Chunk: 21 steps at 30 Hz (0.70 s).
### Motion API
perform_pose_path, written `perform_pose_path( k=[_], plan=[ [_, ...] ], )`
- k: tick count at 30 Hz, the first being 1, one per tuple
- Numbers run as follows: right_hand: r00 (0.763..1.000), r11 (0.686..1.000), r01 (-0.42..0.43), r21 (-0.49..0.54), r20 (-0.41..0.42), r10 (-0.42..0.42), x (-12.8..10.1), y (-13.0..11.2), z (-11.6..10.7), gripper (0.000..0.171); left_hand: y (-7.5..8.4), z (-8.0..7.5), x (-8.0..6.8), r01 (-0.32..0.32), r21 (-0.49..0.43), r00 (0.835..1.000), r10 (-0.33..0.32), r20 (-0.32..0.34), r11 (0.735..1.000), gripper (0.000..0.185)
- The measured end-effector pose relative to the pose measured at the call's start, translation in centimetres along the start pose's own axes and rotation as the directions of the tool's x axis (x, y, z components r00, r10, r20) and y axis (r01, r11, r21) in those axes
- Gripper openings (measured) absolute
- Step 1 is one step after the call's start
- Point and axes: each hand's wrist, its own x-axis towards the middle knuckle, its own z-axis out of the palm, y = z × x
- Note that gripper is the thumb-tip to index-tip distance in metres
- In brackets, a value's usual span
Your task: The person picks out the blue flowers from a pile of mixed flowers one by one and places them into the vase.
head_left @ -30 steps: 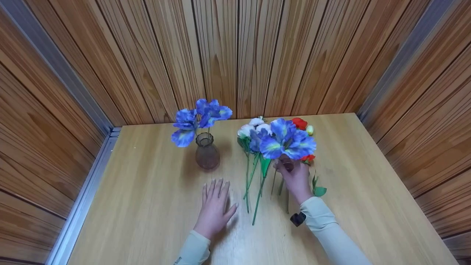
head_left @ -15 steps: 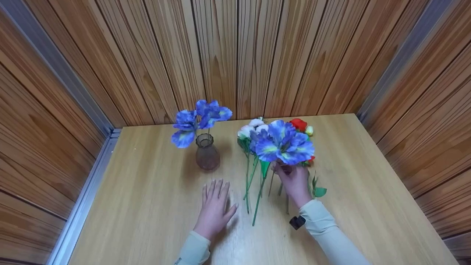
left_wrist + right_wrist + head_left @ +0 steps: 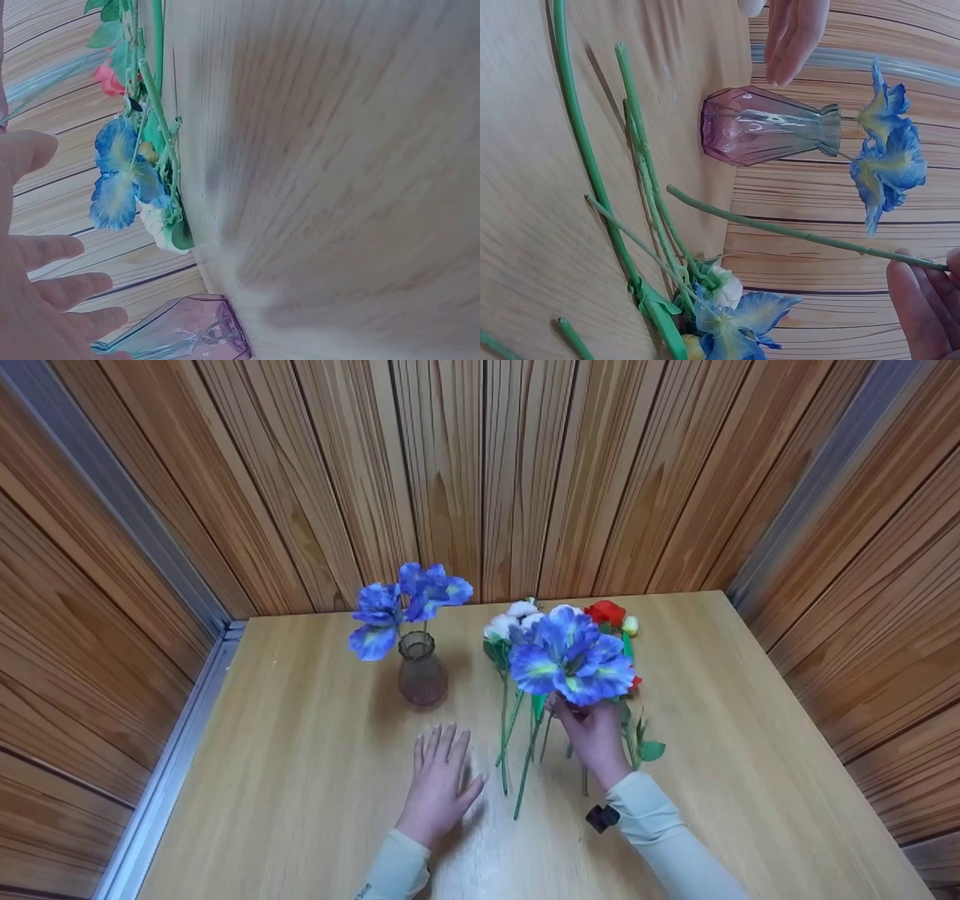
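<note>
My right hand (image 3: 592, 731) pinches the green stem (image 3: 795, 232) of a blue artificial flower (image 3: 570, 661) and holds it above the table, bloom up. My left hand (image 3: 439, 776) lies flat on the wooden table (image 3: 300, 780), fingers spread, just in front of a pinkish glass vase (image 3: 421, 669). Two blue flowers (image 3: 405, 600) stand in that vase. In the right wrist view the held stem runs past the vase (image 3: 769, 127) to my fingers (image 3: 930, 307). The left wrist view shows my straight fingers (image 3: 52, 281) near the vase (image 3: 187, 330).
A loose bunch lies on the table under the held flower: white blooms (image 3: 517, 619), a red bloom (image 3: 609, 613) and several green stems (image 3: 517, 750). Wood-panelled walls (image 3: 480, 472) close the table in at the back and both sides.
My right hand has carried the held blue flower a little to the left, towards the vase. The left hand and the vase have not moved.
</note>
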Motion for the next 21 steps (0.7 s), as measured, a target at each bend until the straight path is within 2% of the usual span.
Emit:
perform_pose_path(
  k=[7,13,21],
  plan=[
    [1.000,1.000,0.014,-0.005,-0.002,-0.014,-0.31,-0.24,0.17,0.010,0.13,-0.06,0.01,-0.013,0.004,1.000,0.013,-0.008,1.000,0.071],
    [0.997,0.997,0.070,-0.024,-0.021,-0.071,-0.47,-0.46,0.47,0.021,0.37,-0.24,0.10,-0.012,-0.021,1.000,0.012,-0.002,1.000,0.072],
    [0.999,0.997,0.045,-0.057,-0.015,-0.046,-0.78,-0.55,0.70,0.030,0.64,-0.29,0.16,-0.008,-0.048,1.000,0.008,0.005,0.999,0.073]
  ],
)
